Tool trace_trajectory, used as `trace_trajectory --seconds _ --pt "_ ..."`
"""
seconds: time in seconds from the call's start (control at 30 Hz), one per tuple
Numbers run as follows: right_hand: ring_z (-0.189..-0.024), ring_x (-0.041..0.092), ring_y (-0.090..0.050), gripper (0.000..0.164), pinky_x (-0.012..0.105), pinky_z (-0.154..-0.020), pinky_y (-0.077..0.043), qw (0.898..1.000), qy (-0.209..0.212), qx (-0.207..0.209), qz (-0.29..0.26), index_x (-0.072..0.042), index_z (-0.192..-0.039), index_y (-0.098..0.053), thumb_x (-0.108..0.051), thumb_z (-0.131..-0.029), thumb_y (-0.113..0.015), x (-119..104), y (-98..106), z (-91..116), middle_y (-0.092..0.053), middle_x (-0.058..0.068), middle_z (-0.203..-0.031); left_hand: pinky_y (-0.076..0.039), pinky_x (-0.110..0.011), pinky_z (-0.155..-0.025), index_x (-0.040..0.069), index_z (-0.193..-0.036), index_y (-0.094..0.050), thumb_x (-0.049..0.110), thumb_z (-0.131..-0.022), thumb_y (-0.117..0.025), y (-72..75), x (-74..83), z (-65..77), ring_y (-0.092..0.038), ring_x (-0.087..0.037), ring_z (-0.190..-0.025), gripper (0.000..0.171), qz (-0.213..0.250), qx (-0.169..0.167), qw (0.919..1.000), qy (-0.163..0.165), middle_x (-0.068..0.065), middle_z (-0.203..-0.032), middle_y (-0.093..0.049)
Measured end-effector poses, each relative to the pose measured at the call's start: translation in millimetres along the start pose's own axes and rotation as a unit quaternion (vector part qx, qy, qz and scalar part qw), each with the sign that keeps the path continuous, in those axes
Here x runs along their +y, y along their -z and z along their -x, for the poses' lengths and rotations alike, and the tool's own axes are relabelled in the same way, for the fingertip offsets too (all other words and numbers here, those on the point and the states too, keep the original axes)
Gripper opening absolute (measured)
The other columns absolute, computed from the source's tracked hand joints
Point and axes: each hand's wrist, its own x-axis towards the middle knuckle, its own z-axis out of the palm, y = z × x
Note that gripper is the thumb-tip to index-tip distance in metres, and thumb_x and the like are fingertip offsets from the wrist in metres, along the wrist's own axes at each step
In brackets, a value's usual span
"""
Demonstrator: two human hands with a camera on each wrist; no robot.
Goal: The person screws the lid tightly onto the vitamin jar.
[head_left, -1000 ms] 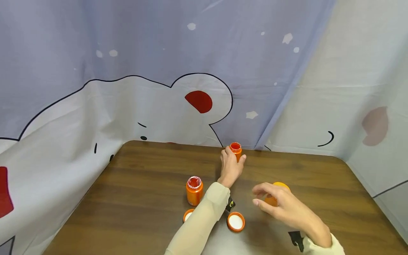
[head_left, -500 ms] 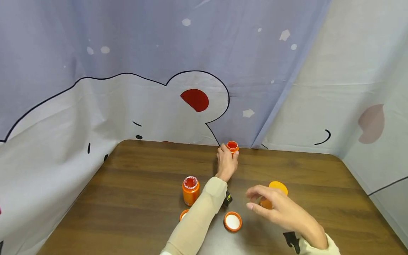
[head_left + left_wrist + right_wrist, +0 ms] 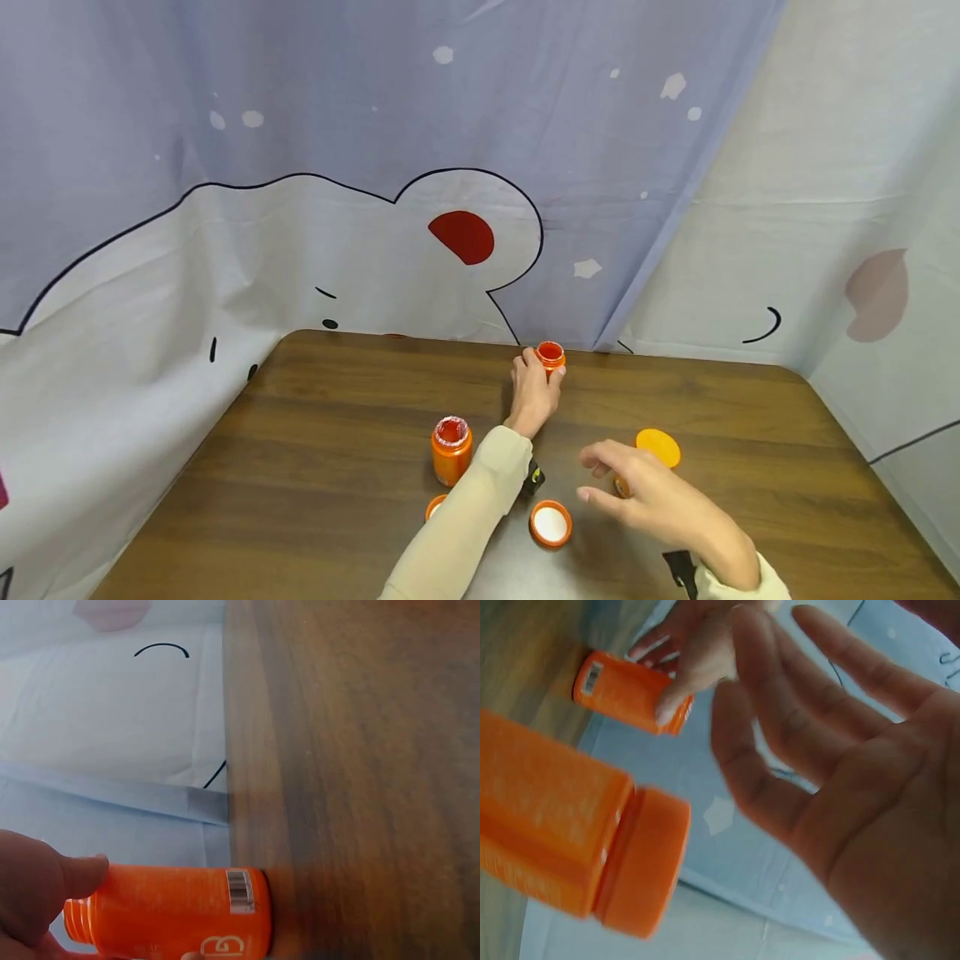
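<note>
- The left hand (image 3: 531,398) grasps the far bottle (image 3: 165,904), thumb on one side and fingers on the other, high on the body by the neck; this pinch presumably leaves the uncapped mouth free and steadies the upright bottle.
- The far bottle stands with its base on the table (image 3: 337,467), close to the back edge, so the left arm has to stretch out to it.
- The right hand (image 3: 660,504) is nearer the person than the far bottle and to its right; its fingers are loosely bent, thumb apart, with nothing in them, perhaps held out of the way.
- Just beyond that hand, also nearer and right of the far bottle, stands the capped bottle (image 3: 547,814), apparently not touched.
- Nearer and left of the far bottle is the foil-rimmed bottle (image 3: 452,462), upright and uncapped.
- Straight nearer from the far bottle lies the white-lined cap (image 3: 551,524), liner up, probably to keep its inside clean.
- A second cap (image 3: 432,505), left of that line, is partly hidden by the left sleeve (image 3: 457,525).
- Behind the far bottle hangs the printed curtain (image 3: 360,258).
</note>
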Motion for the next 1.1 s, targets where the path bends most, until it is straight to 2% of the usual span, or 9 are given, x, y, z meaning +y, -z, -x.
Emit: trace_trajectory --seconds 0.2,0.37,0.5,0.67,0.8,0.93,1.1 --pt "-0.087 0.014 -0.058 0.04 0.033 -0.074 -0.048 0.996 -0.035 -0.056 0.059 -0.016 -0.11 -0.057 -0.042 -0.081 -0.066 -4 -18 -4 -0.057 -0.007 -0.104 -0.041 -0.044 -0.088 -0.001 -0.114 -0.04 0.024 -0.085 -0.065 10.1 -1.0 11.9 -0.048 -0.038 -0.099 0.045 -0.012 -0.018 0.9997 -0.011 -0.02 -0.107 -0.046" --pt "-0.088 0.024 -0.058 0.064 0.044 -0.074 -0.047 0.986 -0.095 -0.097 0.095 -0.008 -0.118 -0.056 -0.052 -0.073 -0.068 -8 -37 -7 -0.056 0.005 -0.11 -0.041 -0.044 -0.088 -0.001 -0.122 -0.039 0.025 -0.086 -0.064 18.4 -3.7 24.1 -0.049 -0.037 -0.101 0.051 -0.005 -0.038 0.9991 -0.016 -0.02 -0.11 -0.046" --pt "-0.087 0.027 -0.058 0.073 0.049 -0.07 -0.046 0.982 -0.111 -0.111 0.1 -0.006 -0.118 -0.056 -0.057 -0.068 -0.07 -10 -52 -9 -0.056 0.008 -0.109 -0.043 -0.043 -0.087 -0.001 -0.124 -0.04 0.024 -0.085 -0.065 26.2 -3.3 34.9 -0.05 -0.036 -0.099 0.052 -0.007 -0.046 0.9985 -0.03 -0.019 -0.109 -0.047" --pt "-0.074 0.02 -0.054 0.068 0.038 -0.059 -0.043 0.983 -0.087 -0.106 0.118 -0.011 -0.112 -0.057 -0.056 -0.064 -0.073 -11 -66 -10 -0.053 0.0 -0.095 -0.044 -0.04 -0.086 0.001 -0.12 -0.041 0.026 -0.086 -0.065 37.7 -1.9 48.1 -0.051 -0.032 -0.098 0.049 -0.028 -0.077 0.9958 -0.041 -0.016 -0.106 -0.048" --pt "-0.067 0.016 -0.05 0.055 0.031 -0.054 -0.038 0.984 -0.07 -0.096 0.133 -0.015 -0.103 -0.057 -0.049 -0.064 -0.076 -11 -74 -11 -0.048 -0.004 -0.086 -0.045 -0.038 -0.086 0.0 -0.118 -0.041 0.025 -0.086 -0.064 45.0 -5.1 57.9 -0.053 -0.029 -0.097 0.047 -0.029 -0.091 0.9933 -0.065 -0.014 -0.104 -0.049" --pt "-0.063 0.016 -0.048 0.047 0.031 -0.052 -0.037 0.982 -0.073 -0.099 0.142 -0.016 -0.096 -0.055 -0.041 -0.065 -0.079 -12 -78 -12 -0.045 -0.004 -0.082 -0.046 -0.035 -0.086 0.0 -0.119 -0.04 0.025 -0.087 -0.063 54.7 -9.8 69.7 -0.055 -0.026 -0.098 0.047 -0.022 -0.105 0.9918 -0.07 -0.013 -0.105 -0.051" --pt "-0.063 0.017 -0.048 0.045 0.034 -0.054 -0.039 0.979 -0.083 -0.113 0.147 -0.015 -0.095 -0.055 -0.035 -0.065 -0.08 -11 -79 -13 -0.044 -0.003 -0.081 -0.046 -0.034 -0.086 0.002 -0.12 -0.04 0.027 -0.086 -0.064 68.8 -10.7 83.3 -0.056 -0.023 -0.097 0.048 -0.019 -0.13 0.9895 -0.061 -0.01 -0.106 -0.052"
